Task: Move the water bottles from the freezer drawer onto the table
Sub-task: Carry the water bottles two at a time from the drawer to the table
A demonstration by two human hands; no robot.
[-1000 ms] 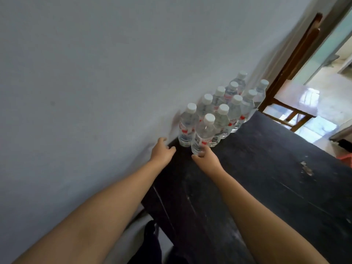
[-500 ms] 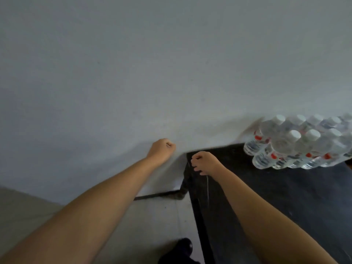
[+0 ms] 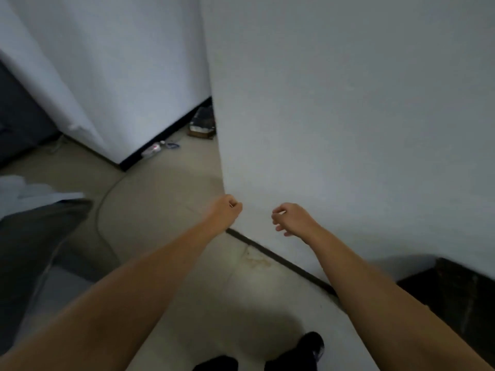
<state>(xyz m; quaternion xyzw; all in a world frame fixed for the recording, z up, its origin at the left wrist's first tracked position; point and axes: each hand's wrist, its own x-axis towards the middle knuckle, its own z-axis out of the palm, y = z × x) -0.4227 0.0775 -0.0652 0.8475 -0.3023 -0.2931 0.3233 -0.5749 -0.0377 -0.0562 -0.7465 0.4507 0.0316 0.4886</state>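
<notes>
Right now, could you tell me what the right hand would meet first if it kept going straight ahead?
Most likely the white wall: the right hand points at it with nothing between, though depth is unclear.

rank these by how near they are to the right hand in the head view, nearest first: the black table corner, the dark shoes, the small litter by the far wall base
From the right hand:
1. Black table corner, low to its right, against the wall.
2. Dark shoes, straight below on the floor; close to the table in rank, hard to call.
3. Small litter, far up and left at the base of the far wall.
</notes>
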